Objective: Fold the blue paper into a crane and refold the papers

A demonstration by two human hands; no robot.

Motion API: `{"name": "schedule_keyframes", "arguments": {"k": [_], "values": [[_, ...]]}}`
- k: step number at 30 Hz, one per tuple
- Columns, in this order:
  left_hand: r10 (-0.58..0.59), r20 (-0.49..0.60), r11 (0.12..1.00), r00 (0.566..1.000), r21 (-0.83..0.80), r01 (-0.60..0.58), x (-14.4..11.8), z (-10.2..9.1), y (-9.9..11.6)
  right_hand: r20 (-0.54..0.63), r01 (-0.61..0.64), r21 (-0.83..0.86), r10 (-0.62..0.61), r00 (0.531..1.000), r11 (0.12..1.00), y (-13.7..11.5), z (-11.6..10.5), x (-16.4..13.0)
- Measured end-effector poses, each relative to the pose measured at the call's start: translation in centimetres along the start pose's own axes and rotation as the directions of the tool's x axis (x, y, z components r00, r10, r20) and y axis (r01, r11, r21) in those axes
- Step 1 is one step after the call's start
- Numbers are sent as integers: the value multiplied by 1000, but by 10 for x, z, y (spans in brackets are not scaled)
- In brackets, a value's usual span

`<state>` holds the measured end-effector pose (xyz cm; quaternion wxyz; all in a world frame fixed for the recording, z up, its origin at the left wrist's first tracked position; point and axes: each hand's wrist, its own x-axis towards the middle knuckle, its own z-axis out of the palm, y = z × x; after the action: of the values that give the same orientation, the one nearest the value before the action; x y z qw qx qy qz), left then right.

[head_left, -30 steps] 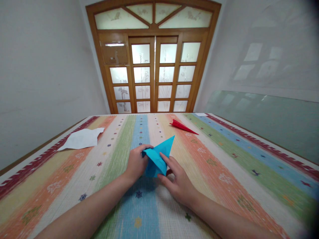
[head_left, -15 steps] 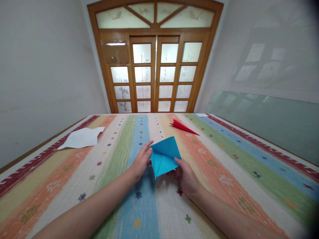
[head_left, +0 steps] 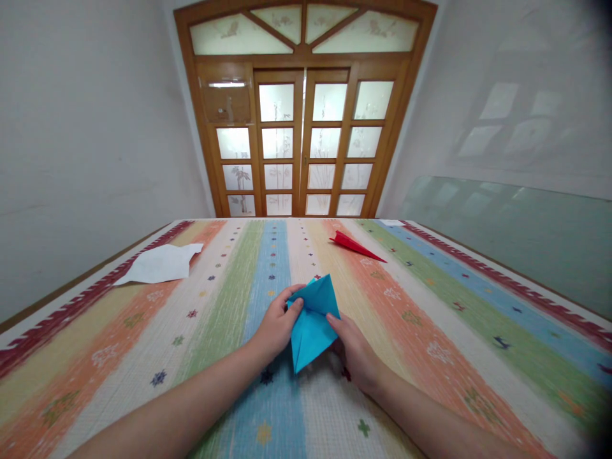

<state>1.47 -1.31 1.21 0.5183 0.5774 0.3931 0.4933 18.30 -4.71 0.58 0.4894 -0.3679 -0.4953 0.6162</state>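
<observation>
Blue paper is held over the middle of the cloth, between the two hands and in front of the torso; whether its near tip touches the cloth cannot be told. It is folded: an upper flap and a lower flap meet at a cross crease, with one point directed away and one toward the body.

The left edge is pinched by the left hand, its thumb laid on the near face and its fingers closed up behind. The right edge is gripped by the right hand, thumb on the rim by the crease; the fingers underneath are mostly hidden, so their spread cannot be told.

Red paper, slender and folded, lies beyond, to the right. A white sheet lies well apart, to the left.

Judgement: the step in hand appears to be the working of the flaps about the crease. Equal, light pressure is advised from both thumbs, since thin paper is easily buckled. Edges are best matched at the points before any crease is pressed. For a sharp line, the paper is better laid flat on the cloth than creased in the air.
</observation>
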Motion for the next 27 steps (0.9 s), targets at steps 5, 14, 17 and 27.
{"name": "schedule_keyframes", "arguments": {"k": [5, 14, 17, 27], "values": [[60, -32, 996, 998, 74, -58, 2, -2, 1, 43, 16, 26, -17, 999, 1000, 2, 1, -1], [-26, -77, 994, 997, 108, 34, 3, -9, -4, 32, 27, 2, -27, 999, 1000, 4, -3, 3], [-30, -81, 996, 996, 80, 36, 3, -10, -2, 0, 58, -98, -58, 998, 994, 0, -3, 2], [-47, -121, 996, 992, -80, 37, 4, -9, -7, -14, 67, -202, -71, 997, 977, -4, 3, 3]]}}
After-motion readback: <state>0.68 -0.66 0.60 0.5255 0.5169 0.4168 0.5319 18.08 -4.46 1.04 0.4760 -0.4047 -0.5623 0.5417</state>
